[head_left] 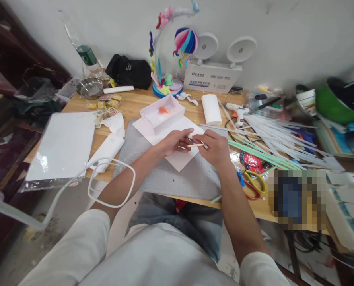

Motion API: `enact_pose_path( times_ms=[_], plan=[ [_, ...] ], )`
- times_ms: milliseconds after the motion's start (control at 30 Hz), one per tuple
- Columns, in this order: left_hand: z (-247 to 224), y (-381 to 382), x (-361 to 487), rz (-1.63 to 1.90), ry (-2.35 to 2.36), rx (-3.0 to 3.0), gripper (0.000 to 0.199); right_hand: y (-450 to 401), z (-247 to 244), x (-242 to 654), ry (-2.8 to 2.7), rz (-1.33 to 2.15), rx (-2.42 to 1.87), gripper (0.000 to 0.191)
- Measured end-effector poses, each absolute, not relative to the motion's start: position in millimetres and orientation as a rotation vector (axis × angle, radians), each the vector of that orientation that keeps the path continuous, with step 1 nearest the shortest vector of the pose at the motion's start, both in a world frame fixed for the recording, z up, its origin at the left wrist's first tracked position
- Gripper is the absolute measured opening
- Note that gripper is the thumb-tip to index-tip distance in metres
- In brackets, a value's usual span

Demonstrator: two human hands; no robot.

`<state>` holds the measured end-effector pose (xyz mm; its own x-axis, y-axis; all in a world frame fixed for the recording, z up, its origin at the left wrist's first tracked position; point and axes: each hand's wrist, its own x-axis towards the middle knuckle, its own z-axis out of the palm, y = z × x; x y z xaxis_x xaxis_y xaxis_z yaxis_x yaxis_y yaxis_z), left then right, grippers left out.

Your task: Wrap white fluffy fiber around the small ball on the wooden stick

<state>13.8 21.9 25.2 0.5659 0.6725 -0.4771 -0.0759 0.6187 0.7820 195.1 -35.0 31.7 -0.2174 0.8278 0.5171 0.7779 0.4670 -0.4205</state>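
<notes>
My hands meet over a white sheet of paper (179, 161) on a grey cutting mat (153, 174). A small white piece (190, 136), too small to name, sits between the thumb and curled fingers of my left hand (177, 143). The fingertips of my right hand (215, 147) are close beside it, and whether they touch it I cannot tell. A thin pale stick (195, 145) juts leftward from my right hand's closed fingers. Just beyond my hands, a shallow white box (165, 124) holds a small orange piece (163, 110).
A paper roll (211, 109), a glue gun (238, 113) and a heap of white strips (281, 135) lie to the right. Scissors (256, 183) rest near the front edge. A colourful balloon ornament (167, 85) stands behind. A white lamp arm (111, 161) arches over my left forearm.
</notes>
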Motion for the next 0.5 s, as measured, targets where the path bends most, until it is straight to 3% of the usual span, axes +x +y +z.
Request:
enact_pose_path(
  times_ms=[200,367,500],
  plan=[
    [20,25,8,0.54,0.878,0.908,0.014,-35,29,197,-2.157,-0.004,-1.374,0.023],
    [24,25,3,0.594,0.809,0.957,0.029,-34,29,195,-2.032,0.114,-1.365,0.018],
    [27,24,3,0.566,0.74,0.977,0.024,-31,30,191,-1.851,0.245,-1.378,0.013]
  ],
)
